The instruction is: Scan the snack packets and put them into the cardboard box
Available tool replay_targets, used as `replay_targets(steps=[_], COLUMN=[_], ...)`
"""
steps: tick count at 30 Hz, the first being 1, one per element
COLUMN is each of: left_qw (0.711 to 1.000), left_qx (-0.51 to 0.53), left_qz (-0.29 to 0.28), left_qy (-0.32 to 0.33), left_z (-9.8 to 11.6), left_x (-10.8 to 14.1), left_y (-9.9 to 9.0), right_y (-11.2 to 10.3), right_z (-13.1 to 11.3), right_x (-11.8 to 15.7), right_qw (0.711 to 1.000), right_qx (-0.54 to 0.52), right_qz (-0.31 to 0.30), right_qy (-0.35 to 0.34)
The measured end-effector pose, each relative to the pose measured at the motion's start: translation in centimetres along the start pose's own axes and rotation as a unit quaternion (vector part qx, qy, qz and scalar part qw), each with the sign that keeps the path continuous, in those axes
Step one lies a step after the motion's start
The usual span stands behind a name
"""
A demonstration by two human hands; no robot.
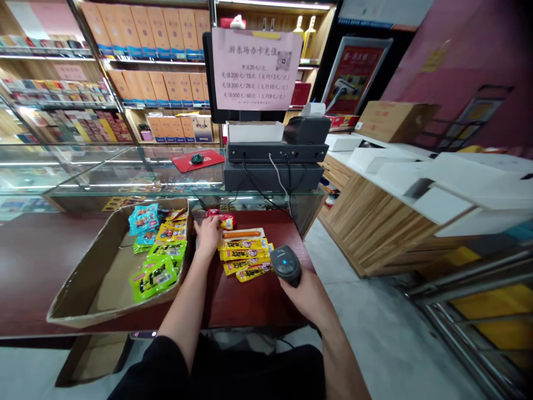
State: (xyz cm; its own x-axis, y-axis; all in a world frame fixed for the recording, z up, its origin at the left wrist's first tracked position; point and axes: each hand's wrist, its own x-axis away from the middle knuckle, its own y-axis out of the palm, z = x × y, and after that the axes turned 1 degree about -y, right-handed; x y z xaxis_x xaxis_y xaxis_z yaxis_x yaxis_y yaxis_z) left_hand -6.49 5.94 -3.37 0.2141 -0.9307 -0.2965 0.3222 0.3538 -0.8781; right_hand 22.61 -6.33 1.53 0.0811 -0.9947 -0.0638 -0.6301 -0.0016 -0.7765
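Note:
My left hand reaches across the counter, its fingers bent and closed on a red snack packet near the back edge; the fingertips are partly hidden. In my right hand is a dark handheld barcode scanner with a small blue light, its head pointing at the packets. Between my hands several yellow snack packets lie fanned out in a stack. A sausage-like orange stick in a pale pack lies just behind them. To the left of my left arm stands an open cardboard box with green packets, blue packets and yellow packets.
A glass display case runs behind the dark red counter. On it stand a monitor with a paper sign, a receipt printer and a mouse. Cables hang down the front. A wooden cabinet stands right.

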Motion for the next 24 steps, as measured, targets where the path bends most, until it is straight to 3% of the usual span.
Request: replay_targets(steps=[2,10,16,19,21,24], left_qw=[0.999,0.991,0.941,0.922,0.925,0.952], left_qx=[0.024,0.091,0.183,0.173,0.146,0.092], left_qz=[0.016,-0.013,-0.129,-0.188,-0.187,-0.124], left_qy=[0.022,0.100,0.255,0.290,0.298,0.263], left_z=[0.1,-1.1,-0.3,-0.1,-0.1,-0.4], left_x=[0.3,2.9,5.0,5.1,5.0,5.2], left_y=[-0.4,-2.7,-3.9,-4.3,-4.5,-4.5], right_y=[-0.2,0.4,1.6,2.2,2.8,3.5], right_z=[0.2,-0.5,-0.6,-1.0,-1.4,-1.9], right_x=[0.2,0.5,0.7,1.1,1.4,1.5], right_qw=[1.000,1.000,1.000,0.997,0.988,0.975], right_qx=[0.009,0.013,-0.007,-0.068,-0.126,-0.173], right_qz=[0.005,-0.002,-0.028,-0.047,-0.081,-0.114], right_qy=[0.005,-0.005,0.000,0.000,0.032,0.084])
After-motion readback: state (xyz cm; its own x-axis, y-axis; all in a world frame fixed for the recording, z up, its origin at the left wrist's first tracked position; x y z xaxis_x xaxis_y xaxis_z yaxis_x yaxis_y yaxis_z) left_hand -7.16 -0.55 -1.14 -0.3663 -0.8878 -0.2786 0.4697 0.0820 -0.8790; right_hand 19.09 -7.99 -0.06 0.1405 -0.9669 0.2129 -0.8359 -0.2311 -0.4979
